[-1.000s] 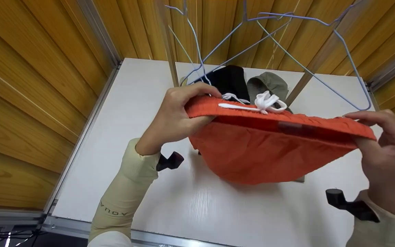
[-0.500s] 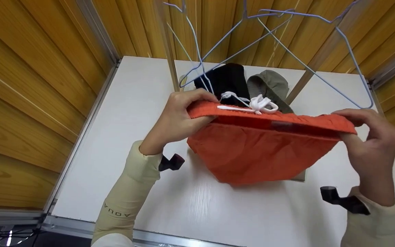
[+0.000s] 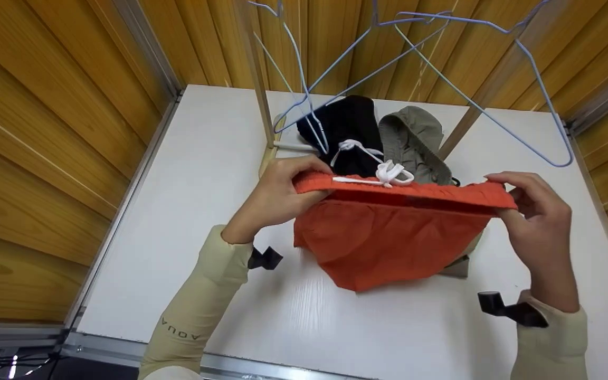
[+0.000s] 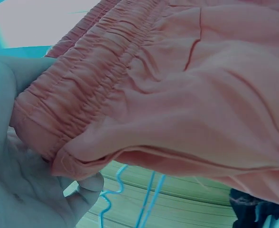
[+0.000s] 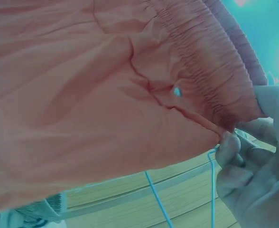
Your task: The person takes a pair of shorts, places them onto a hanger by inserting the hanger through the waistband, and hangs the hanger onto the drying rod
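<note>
Orange shorts (image 3: 388,237) with an elastic waistband and a white drawstring (image 3: 391,173) hang between both hands in the head view. My left hand (image 3: 283,192) grips the left end of the waistband, thumb inside the opening. At the other end, my right hand (image 3: 539,221) pinches the waistband between thumb and fingers. The left wrist view has the gathered waistband (image 4: 78,85) folded in the left hand's hold. In the right wrist view, fingers (image 5: 229,149) of the right hand press at the corner below the elastic. The lower part of the shorts hangs above the white table.
Behind the shorts lie a black garment (image 3: 354,126) with a white cord and an olive-green garment (image 3: 415,137) on the white table (image 3: 219,137). Blue wire hangers (image 3: 539,79) hang above from a rack with wooden posts (image 3: 462,132). Wood-panelled walls (image 3: 45,158) enclose the table.
My right hand has moved left toward the left hand, narrowing the stretched waistband. Both hands and the shorts have come slightly lower, showing more of the black and green garments behind.
</note>
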`<action>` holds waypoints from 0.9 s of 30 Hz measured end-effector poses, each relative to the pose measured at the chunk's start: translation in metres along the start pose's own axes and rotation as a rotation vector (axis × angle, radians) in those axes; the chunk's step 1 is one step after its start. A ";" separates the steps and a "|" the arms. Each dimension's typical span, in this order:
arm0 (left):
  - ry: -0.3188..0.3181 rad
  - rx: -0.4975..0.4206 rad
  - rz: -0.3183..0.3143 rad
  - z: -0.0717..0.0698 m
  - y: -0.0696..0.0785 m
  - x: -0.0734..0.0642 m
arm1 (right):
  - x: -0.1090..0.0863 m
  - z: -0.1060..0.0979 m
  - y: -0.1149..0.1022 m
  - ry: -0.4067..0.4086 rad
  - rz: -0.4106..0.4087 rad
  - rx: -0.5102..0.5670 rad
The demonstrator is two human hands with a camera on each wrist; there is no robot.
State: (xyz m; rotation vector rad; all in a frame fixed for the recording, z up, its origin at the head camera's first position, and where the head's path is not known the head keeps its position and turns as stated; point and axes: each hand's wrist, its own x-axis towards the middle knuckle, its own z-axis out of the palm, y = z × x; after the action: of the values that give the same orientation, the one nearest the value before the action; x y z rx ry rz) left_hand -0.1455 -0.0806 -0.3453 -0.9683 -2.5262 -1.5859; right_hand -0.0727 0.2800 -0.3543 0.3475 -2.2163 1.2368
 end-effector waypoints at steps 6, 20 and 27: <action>0.004 -0.028 -0.028 0.006 -0.009 -0.003 | -0.007 0.006 0.013 -0.064 0.077 0.069; 0.025 -0.061 -0.156 0.014 -0.027 -0.005 | -0.013 0.011 0.029 -0.233 0.304 0.160; 0.053 -0.063 -0.164 0.026 -0.035 -0.006 | -0.016 0.023 0.025 -0.226 0.333 0.087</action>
State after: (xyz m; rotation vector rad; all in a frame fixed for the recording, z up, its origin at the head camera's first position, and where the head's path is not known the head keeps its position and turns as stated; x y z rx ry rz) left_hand -0.1500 -0.0731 -0.3886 -0.7292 -2.5937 -1.7174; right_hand -0.0797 0.2736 -0.3906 0.1606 -2.4913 1.5363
